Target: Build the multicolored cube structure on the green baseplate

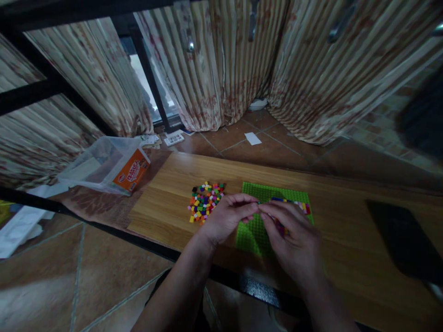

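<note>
My left hand [228, 216] and my right hand [294, 235] meet fingertip to fingertip above a green studded baseplate [254, 235]. Both are closed in a pinch around a tiny dark-green piece [259, 203] that looks like a small toy brick; the fingers cover most of it. Rows of coloured bricks [307, 208] sit along the plate's far right side, with more partly hidden under my right hand. Left of the plate, close to my left wrist, lies a loose pile of small multicoloured bricks [204, 203].
The wooden tabletop [166, 184] has a black metal edge on my side. A clear plastic bin [100, 166] with an orange label stands at the left end. On the right lies a dark flat object [401, 235]. Striped curtains [221, 69] hang behind, and papers [252, 138] lie on the tiled floor.
</note>
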A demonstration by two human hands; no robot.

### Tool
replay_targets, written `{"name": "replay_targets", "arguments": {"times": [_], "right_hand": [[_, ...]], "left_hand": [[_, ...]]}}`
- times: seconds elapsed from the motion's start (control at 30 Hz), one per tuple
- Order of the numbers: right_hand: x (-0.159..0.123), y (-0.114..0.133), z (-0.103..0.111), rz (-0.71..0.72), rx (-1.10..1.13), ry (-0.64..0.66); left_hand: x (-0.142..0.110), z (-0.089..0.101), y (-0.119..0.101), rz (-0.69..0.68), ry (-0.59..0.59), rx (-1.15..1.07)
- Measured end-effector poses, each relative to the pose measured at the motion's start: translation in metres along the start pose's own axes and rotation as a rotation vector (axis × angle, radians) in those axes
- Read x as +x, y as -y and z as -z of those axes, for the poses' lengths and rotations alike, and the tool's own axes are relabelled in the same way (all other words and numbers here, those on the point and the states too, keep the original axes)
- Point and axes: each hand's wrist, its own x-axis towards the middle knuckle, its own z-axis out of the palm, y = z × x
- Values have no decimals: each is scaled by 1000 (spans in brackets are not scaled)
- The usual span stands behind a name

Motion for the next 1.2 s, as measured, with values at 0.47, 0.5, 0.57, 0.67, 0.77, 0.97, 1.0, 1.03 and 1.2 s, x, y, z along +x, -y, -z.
{"name": "replay_targets", "arguments": {"times": [0.47, 0.5, 0.57, 0.67, 0.77, 0.97, 1.0, 1.03, 1.2], "right_hand": [[-13, -14, 4, -96, 2, 12], [-12, -14, 4, -111, -1, 16], [-11, -17, 7, -153, -11, 10], [-9, -25, 15, -277, 1, -28], [-9, -37, 26, -407, 12, -36], [-14, -49, 26, -370, -94, -50], [-14, -49, 24, -352, -118, -59], [-14, -49, 22, -337, -144, -68], [-12, -49, 15, -313, -189, -92]], "left_hand": [[-2, -11, 5, 94, 47, -50], [-2, -11, 4, 94, 57, -28], [-2, -10, 1, 93, 75, 30], [-1, -9, -1, 66, 57, 124], [0, -8, 2, 40, 2, 197], [2, -12, 16, -49, -22, 373], [2, -13, 18, -54, -11, 398], [3, -14, 20, -53, 0, 420], [5, -16, 28, -59, 56, 466]]}}
